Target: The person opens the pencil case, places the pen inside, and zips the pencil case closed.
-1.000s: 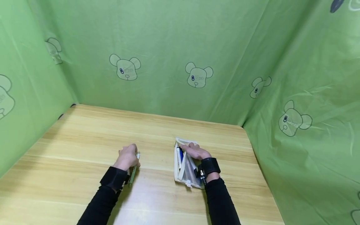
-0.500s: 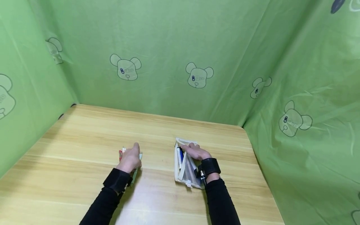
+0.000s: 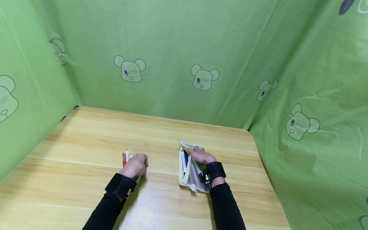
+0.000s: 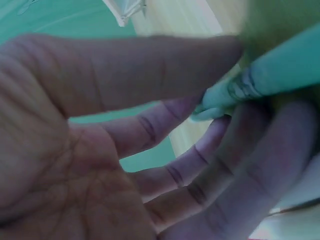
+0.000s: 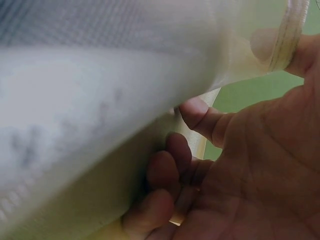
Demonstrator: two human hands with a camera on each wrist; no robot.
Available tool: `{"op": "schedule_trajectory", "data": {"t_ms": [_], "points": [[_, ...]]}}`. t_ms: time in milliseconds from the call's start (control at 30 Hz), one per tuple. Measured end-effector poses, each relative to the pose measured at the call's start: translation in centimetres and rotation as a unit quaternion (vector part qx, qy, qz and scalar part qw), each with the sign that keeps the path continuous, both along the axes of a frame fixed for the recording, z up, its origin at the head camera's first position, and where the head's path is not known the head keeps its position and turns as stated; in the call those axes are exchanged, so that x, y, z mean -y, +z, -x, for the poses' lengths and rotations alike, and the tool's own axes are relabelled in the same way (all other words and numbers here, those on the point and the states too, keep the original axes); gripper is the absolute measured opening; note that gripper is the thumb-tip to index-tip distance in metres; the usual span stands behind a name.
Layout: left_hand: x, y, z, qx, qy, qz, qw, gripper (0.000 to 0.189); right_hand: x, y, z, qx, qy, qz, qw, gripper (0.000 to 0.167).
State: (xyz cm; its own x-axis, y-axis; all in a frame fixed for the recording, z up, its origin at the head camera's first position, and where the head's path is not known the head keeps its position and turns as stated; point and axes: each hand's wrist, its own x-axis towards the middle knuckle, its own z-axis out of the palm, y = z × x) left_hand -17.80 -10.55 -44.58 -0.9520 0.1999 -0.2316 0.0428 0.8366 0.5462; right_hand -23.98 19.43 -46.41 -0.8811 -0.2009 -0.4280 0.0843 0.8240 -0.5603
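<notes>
Pouch [image 3: 194, 176]: Though its clear walls looked soft and apt to fold, the pouch lay open on the surface [image 3: 161, 204]; probably light, it seemed best held by the pale trimmed rim.
Right hand [image 3: 200, 156]: gripped the pouch by its wall near the far end, the thumb showing through the film.
Pens inside: a white one [image 3: 183, 162] and a blue one [image 3: 186, 157] lay along the pouch's left side.
Green pen [image 4: 285, 67]: ran between the left thumb and fingers, well apart from the pouch; likely light, stiff and smooth enough to roll, so mid-barrel looked the surest hold.
Left hand [image 3: 135, 165]: pinched the green pen, palm hollow.
Beside it: a red item [image 3: 124, 159] and white stick [image 3: 127, 154], both partly hidden.
Backdrop: green cloth [image 3: 166, 38] with bear heads.
</notes>
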Motion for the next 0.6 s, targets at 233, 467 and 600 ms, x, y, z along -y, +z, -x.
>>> {"op": "schedule_trajectory", "data": {"t_ms": [233,467,600], "points": [[0.08,-0.15,0.02,0.004,-0.016,0.008,0.9998,0.034,-0.06,-0.17,-0.02,0.000,0.002,0.001,1.0000,0.085],[-0.06,-0.31,0.18,-0.002,-0.005,0.006,1.0000,0.036,-0.04,-0.22,-0.02,0.004,-0.002,0.007,1.0000,0.086],[-0.17,-0.41,0.53,-0.003,0.004,-0.009,0.9999,0.036,-0.08,-0.07,-0.04,0.006,0.000,0.008,1.0000,0.086]]}}
